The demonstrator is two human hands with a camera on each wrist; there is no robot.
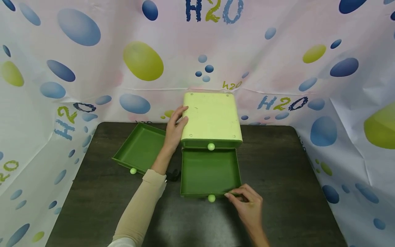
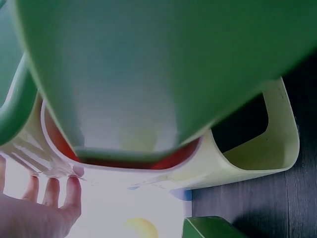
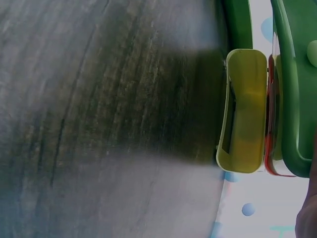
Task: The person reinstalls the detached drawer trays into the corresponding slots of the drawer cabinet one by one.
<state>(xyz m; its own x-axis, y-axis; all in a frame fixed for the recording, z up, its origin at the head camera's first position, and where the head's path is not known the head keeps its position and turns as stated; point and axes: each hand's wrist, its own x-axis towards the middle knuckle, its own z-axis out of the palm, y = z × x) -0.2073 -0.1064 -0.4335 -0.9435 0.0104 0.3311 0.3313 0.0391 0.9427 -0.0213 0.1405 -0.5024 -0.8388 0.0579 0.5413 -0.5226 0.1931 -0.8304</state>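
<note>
A pale yellow-green drawer unit [image 1: 213, 115] stands at the back of the table, its top drawer [image 1: 197, 144] pushed in. Below it a dark green drawer [image 1: 210, 171] with a round light-green knob [image 1: 211, 198] is pulled far out. My right hand [image 1: 248, 206] pinches the right end of its front edge between thumb and fingers. My left hand [image 1: 176, 127] rests against the unit's left side, its fingers [image 2: 73, 196] extended along the wall in the left wrist view. The lowest compartment [image 3: 245, 109] of the unit is a drawerless opening in the right wrist view.
A second green drawer [image 1: 140, 147] lies slanted on the dark wooden table [image 1: 277, 192], left of the unit and partly behind my left forearm. A white sheet [image 1: 277, 96] with blue and green ovals hangs behind and along both sides of the table.
</note>
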